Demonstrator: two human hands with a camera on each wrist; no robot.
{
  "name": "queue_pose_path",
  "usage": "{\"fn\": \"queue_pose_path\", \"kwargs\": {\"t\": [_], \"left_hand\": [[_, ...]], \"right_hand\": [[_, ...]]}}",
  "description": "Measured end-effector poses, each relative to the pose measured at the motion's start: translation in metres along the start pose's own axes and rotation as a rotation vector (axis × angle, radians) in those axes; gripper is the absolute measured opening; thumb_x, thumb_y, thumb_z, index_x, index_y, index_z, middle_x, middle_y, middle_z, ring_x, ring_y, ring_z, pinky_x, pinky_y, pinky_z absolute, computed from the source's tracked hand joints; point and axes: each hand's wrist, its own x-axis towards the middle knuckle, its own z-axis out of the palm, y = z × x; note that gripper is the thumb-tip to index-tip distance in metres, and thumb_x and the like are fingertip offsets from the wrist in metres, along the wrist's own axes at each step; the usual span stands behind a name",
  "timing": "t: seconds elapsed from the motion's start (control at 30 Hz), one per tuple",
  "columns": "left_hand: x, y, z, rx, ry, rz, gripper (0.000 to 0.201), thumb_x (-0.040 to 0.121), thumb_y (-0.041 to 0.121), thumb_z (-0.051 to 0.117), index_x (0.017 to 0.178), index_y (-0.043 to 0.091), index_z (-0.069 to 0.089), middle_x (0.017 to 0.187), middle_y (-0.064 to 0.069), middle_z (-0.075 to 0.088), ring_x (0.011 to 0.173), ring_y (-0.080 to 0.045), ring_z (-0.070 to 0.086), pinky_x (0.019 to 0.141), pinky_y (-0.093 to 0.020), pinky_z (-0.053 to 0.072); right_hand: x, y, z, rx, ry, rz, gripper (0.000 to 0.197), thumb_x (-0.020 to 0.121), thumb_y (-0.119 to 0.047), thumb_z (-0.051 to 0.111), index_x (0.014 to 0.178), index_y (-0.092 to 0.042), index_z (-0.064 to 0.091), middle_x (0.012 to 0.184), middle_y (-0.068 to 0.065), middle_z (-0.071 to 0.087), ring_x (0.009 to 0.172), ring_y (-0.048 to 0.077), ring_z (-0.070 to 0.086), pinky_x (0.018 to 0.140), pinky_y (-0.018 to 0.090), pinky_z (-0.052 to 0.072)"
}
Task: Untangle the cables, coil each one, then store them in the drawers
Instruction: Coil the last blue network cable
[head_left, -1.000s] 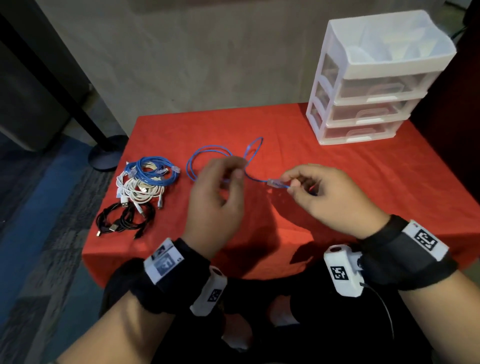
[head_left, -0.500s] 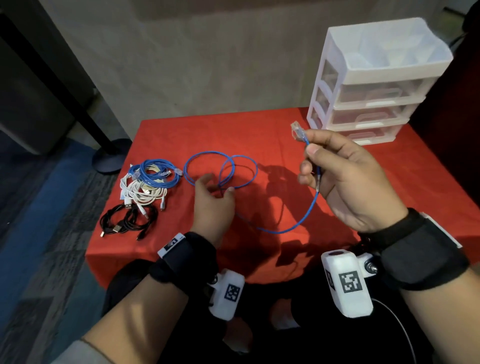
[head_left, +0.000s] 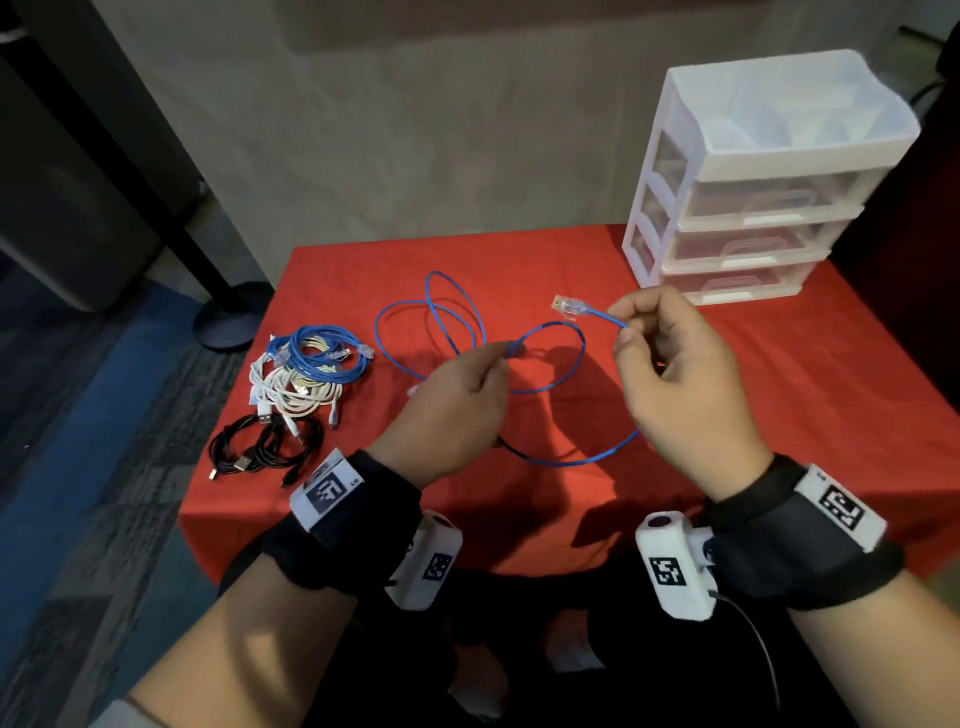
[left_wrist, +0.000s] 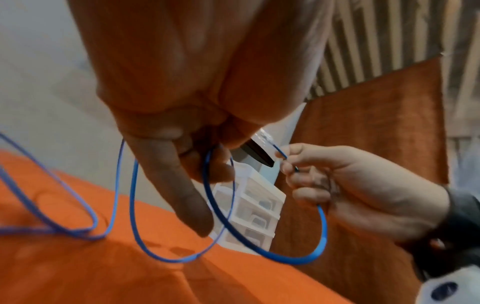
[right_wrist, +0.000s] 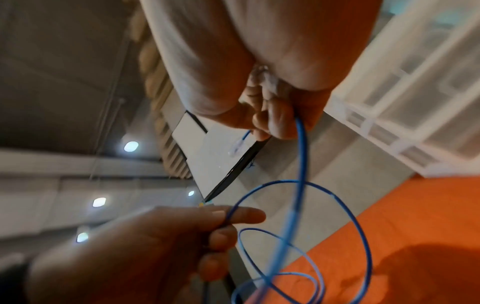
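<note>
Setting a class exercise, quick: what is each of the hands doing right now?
Left hand: pinches the blue cable partway along, at a loop.
Right hand: pinches the same cable just behind its plug.

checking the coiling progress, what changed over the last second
The right hand lifted the blue cable by its plug end. The left hand let go, reached to the table, and now pinches a raised loop. The cable pile and drawers stayed put.

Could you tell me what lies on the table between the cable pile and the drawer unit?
In the head view, loose loops of the blue cable on the red tablecloth.
</note>
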Motion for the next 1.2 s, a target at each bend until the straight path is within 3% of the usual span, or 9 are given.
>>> {"fn": "queue_pose_path", "kwargs": {"t": [0.1, 0.23, 0.37, 0.5, 0.63, 0.77, 0.83, 1.0, 1.2], "left_hand": [[-0.004, 0.003, 0.0, 0.291, -0.047, 0.243, 0.034, 0.099, 0.007, 0.047, 0.126, 0.015, 0.067, 0.09, 0.001, 0.063, 0.085, -0.019, 0.063, 0.079, -0.022, 0.044], [-0.004, 0.003, -0.006, 0.424, -0.031, 0.336, 0.032, 0.096, 0.021, 0.044, 0.113, 0.02, 0.07, 0.087, 0.006, 0.061, 0.086, -0.019, 0.062, 0.079, -0.036, 0.05], [-0.005, -0.005, -0.012, 0.501, 0.003, 0.305, 0.048, 0.09, 0.038, 0.029, 0.118, 0.028, 0.067, 0.091, 0.005, 0.066, 0.088, -0.025, 0.066, 0.075, -0.046, 0.054], [-0.008, -0.005, -0.008, 0.317, -0.106, 0.231, 0.036, 0.098, 0.015, 0.041, 0.121, 0.023, 0.068, 0.091, 0.003, 0.068, 0.086, -0.016, 0.068, 0.076, -0.044, 0.055], [-0.015, 0.011, -0.002, -0.283, -0.251, -0.207, 0.03, 0.093, 0.028, 0.044, 0.107, 0.03, 0.07, 0.093, -0.001, 0.071, 0.09, -0.022, 0.071, 0.073, -0.042, 0.054], [-0.015, 0.01, 0.006, -0.084, -0.194, 0.016, 0.021, 0.107, 0.029, 0.046, 0.098, 0.018, 0.062, 0.071, 0.005, 0.065, 0.068, -0.014, 0.069, 0.066, -0.028, 0.052], [-0.014, 0.005, 0.006, -0.012, -0.207, 0.1, 0.019, 0.106, 0.032, 0.048, 0.093, 0.025, 0.059, 0.065, 0.009, 0.057, 0.062, -0.019, 0.067, 0.062, -0.041, 0.057], [-0.014, 0.009, 0.001, 0.037, -0.285, 0.1, 0.018, 0.106, 0.035, 0.048, 0.1, 0.028, 0.063, 0.069, 0.009, 0.05, 0.056, -0.018, 0.061, 0.059, -0.048, 0.06], [-0.016, 0.007, -0.004, 0.064, -0.19, 0.162, 0.013, 0.101, 0.021, 0.06, 0.113, 0.025, 0.065, 0.086, 0.009, 0.064, 0.06, -0.02, 0.067, 0.061, -0.044, 0.059]], "right_hand": [[-0.002, 0.004, 0.002, -0.213, -0.001, -0.147, 0.027, 0.09, 0.003, 0.057, 0.104, -0.016, 0.07, 0.092, -0.004, 0.06, 0.083, 0.002, 0.057, 0.08, 0.019, 0.044], [-0.005, 0.017, 0.006, -0.314, -0.044, -0.137, 0.032, 0.086, 0.009, 0.059, 0.099, -0.015, 0.075, 0.091, -0.002, 0.057, 0.081, 0.002, 0.051, 0.08, 0.006, 0.036], [-0.009, 0.019, 0.006, -0.302, -0.185, -0.143, 0.032, 0.085, 0.011, 0.058, 0.092, -0.017, 0.073, 0.092, -0.005, 0.06, 0.085, 0.007, 0.056, 0.08, 0.013, 0.04], [-0.011, 0.015, 0.006, -0.176, -0.314, -0.016, 0.022, 0.093, -0.008, 0.053, 0.097, -0.025, 0.068, 0.089, -0.011, 0.066, 0.09, 0.018, 0.059, 0.084, 0.034, 0.047], [-0.013, 0.008, 0.006, -0.144, -0.364, 0.011, 0.027, 0.098, -0.008, 0.055, 0.107, -0.029, 0.07, 0.088, -0.013, 0.068, 0.094, 0.012, 0.051, 0.082, 0.012, 0.036], [-0.013, 0.006, 0.009, -0.149, -0.418, -0.019, 0.027, 0.098, -0.007, 0.057, 0.105, -0.03, 0.07, 0.084, -0.013, 0.069, 0.096, 0.009, 0.049, 0.082, 0.015, 0.035], [-0.011, 0.006, 0.008, -0.124, -0.446, -0.005, 0.025, 0.099, -0.01, 0.056, 0.102, -0.032, 0.068, 0.085, -0.015, 0.072, 0.098, 0.014, 0.055, 0.086, 0.026, 0.041], [-0.008, 0.006, 0.006, -0.115, -0.451, -0.008, 0.019, 0.097, -0.016, 0.053, 0.097, -0.03, 0.066, 0.082, -0.005, 0.07, 0.087, 0.023, 0.063, 0.085, 0.047, 0.049], [-0.006, 0.003, -0.001, -0.124, -0.515, 0.084, 0.026, 0.101, -0.01, 0.052, 0.093, -0.028, 0.068, 0.08, 0.001, 0.07, 0.079, 0.025, 0.066, 0.08, 0.045, 0.052]]}}
